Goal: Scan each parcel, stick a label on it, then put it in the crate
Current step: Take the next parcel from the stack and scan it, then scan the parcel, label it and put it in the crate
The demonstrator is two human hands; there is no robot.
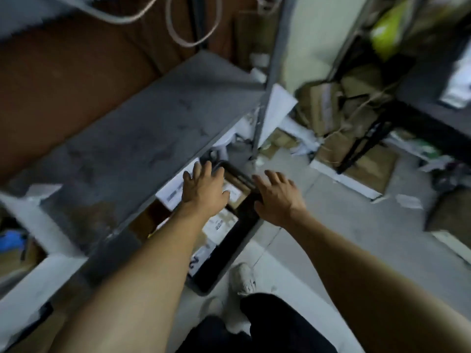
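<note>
Black plastic forms the crate (229,253), which sits on the floor half under a grey shelf (142,138), and the head view shows both hands reaching down over it. The left hand (204,189) hovers above the parcels (221,222) with fingers spread and holding nothing; the right hand (276,194) is likewise spread, at or just over the crate's far rim, contact unclear through blur. Settling the load well probably means pressing parcels flat and keeping fingers off the rim. Those parcels look like brown cardboard and white bags with printed labels facing up.
</note>
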